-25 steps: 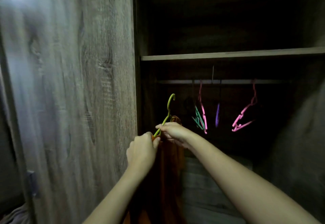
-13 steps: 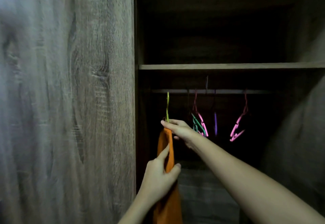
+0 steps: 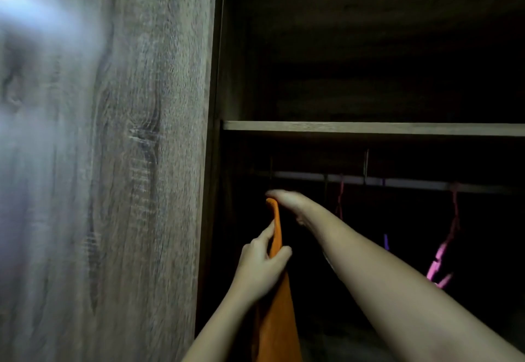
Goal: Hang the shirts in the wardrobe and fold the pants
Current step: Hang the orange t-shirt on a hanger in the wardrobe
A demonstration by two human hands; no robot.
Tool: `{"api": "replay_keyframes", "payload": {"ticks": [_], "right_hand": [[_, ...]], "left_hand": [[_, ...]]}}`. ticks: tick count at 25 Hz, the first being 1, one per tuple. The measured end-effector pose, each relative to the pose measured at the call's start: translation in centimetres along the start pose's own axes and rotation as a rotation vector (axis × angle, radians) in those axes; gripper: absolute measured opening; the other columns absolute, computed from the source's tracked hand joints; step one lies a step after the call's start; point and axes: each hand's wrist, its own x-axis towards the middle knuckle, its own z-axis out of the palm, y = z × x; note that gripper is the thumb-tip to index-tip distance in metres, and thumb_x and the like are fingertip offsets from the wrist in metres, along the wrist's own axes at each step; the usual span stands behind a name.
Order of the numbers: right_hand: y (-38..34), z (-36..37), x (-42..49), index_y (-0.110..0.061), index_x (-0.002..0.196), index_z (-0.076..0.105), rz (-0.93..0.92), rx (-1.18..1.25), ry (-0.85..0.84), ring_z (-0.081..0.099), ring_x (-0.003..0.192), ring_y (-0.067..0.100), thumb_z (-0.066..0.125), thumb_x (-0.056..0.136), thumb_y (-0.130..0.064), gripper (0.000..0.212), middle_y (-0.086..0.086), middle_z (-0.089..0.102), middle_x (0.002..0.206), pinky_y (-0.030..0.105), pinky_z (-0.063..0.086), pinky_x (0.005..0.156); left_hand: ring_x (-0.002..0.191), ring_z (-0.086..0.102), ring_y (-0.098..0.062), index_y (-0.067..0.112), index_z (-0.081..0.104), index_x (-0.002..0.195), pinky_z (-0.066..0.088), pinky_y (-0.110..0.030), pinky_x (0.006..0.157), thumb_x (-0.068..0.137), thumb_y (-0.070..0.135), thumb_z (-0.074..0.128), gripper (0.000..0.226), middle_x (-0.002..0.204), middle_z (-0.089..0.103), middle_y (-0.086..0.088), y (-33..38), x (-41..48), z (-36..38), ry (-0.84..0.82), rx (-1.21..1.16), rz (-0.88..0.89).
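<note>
An orange shirt (image 3: pixel 279 313) hangs edge-on inside the dark wardrobe, just under the left end of the metal rail (image 3: pixel 397 183). My left hand (image 3: pixel 260 265) pinches the shirt's fabric between thumb and fingers a little below its top. My right hand (image 3: pixel 287 199) is at the shirt's top, just below the rail, and grips the hanger there. The hanger's thin hook (image 3: pixel 271 168) reaches up to the rail; it is too dark to tell whether it rests on it.
The wood-grain wardrobe door (image 3: pixel 113 162) fills the left half. A shelf (image 3: pixel 369 128) runs above the rail. Empty hangers hang to the right: a red one (image 3: pixel 339 199), a purple one (image 3: pixel 385 241) and a pink one (image 3: pixel 443 259).
My right hand has carried the hanger with the orange shirt up towards the rail. My left hand has let go of the hanger and taken hold of the shirt lower down.
</note>
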Motion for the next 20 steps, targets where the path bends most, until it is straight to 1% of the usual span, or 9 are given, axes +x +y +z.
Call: {"api": "replay_keyframes", "payload": {"ticks": [2,4,5,9,12,15,17,19,20], "right_hand": [[0.0,-0.3,0.7,-0.011,0.116,0.062,0.022,-0.065,-0.028,0.051,0.105,0.021,0.045,0.094,-0.041,0.041,0.009,0.058,0.122,0.027,0.034,0.085],[0.5,-0.3,1.7,-0.014,0.121,0.058,0.033,-0.079,-0.036,0.045,0.122,0.025,0.044,0.094,-0.042,0.041,0.009,0.052,0.132,0.027,0.031,0.086],[0.8,-0.1,2.2,-0.014,0.122,0.056,0.032,-0.090,-0.039,0.044,0.124,0.025,0.045,0.094,-0.041,0.041,0.009,0.051,0.133,0.027,0.031,0.086],[2.6,0.5,2.2,-0.012,0.101,0.064,0.076,-0.166,-0.076,0.053,0.099,0.020,0.044,0.095,-0.031,0.028,0.006,0.060,0.109,0.029,0.041,0.088],[2.9,0.6,1.2,-0.004,0.116,0.060,0.051,-0.190,-0.052,0.056,0.108,0.024,0.046,0.095,-0.026,0.033,0.010,0.060,0.112,0.026,0.041,0.084],[2.0,0.6,-0.2,-0.001,0.116,0.058,-0.013,-0.229,0.087,0.061,0.096,0.024,0.053,0.091,-0.026,0.036,0.013,0.064,0.109,0.026,0.046,0.077],[1.8,0.8,-1.5,-0.005,0.116,0.057,-0.101,-0.294,0.281,0.058,0.108,0.030,0.053,0.089,-0.028,0.036,0.015,0.062,0.117,0.032,0.048,0.089],[2.1,1.6,-4.0,-0.011,0.120,0.054,-0.215,-0.300,0.419,0.049,0.121,0.031,0.052,0.089,-0.026,0.035,0.014,0.055,0.126,0.035,0.041,0.098],[2.3,2.5,-5.8,-0.014,0.121,0.054,-0.278,-0.281,0.472,0.046,0.123,0.029,0.051,0.090,-0.024,0.033,0.012,0.053,0.128,0.034,0.039,0.098]], "left_hand": [[0.054,0.054,-0.006,0.055,0.047,0.105,0.050,-0.025,0.060,0.089,0.023,0.056,0.038,0.062,0.052,0.004,-0.6,1.0,0.3,0.003,-0.013,-0.026],[0.051,0.051,-0.003,0.044,0.052,0.114,0.046,-0.019,0.056,0.087,0.021,0.058,0.037,0.062,0.053,0.003,-1.7,1.6,1.1,0.002,0.020,-0.036],[0.050,0.050,-0.003,0.038,0.052,0.119,0.045,-0.017,0.054,0.086,0.021,0.059,0.038,0.061,0.053,0.003,-2.1,1.7,1.5,0.001,0.028,-0.048],[0.054,0.055,-0.001,0.032,0.051,0.128,0.046,-0.013,0.057,0.084,0.021,0.059,0.046,0.064,0.059,0.004,-3.3,0.8,3.1,-0.028,0.052,-0.076],[0.070,0.064,-0.007,0.034,0.040,0.137,0.051,-0.016,0.070,0.086,0.030,0.060,0.054,0.080,0.067,-0.003,-3.2,0.2,3.3,-0.073,0.063,-0.099],[0.073,0.060,-0.002,0.026,0.015,0.149,0.047,-0.013,0.070,0.087,0.048,0.055,0.077,0.080,0.063,0.003,-2.6,-1.1,2.7,-0.098,0.212,-0.095],[0.097,0.062,-0.011,0.021,0.006,0.150,0.048,-0.021,0.084,0.087,0.054,0.050,0.083,0.106,0.064,-0.002,-2.4,-3.0,2.2,-0.082,0.319,-0.089],[0.123,0.051,-0.018,0.020,0.005,0.150,0.042,-0.033,0.103,0.088,0.053,0.048,0.083,0.137,0.050,-0.007,-1.9,-5.9,1.2,-0.086,0.399,-0.070],[0.127,0.047,-0.019,0.019,0.006,0.150,0.040,-0.035,0.106,0.089,0.049,0.049,0.081,0.142,0.046,-0.007,-1.3,-7.7,0.4,-0.090,0.412,-0.057]]}}
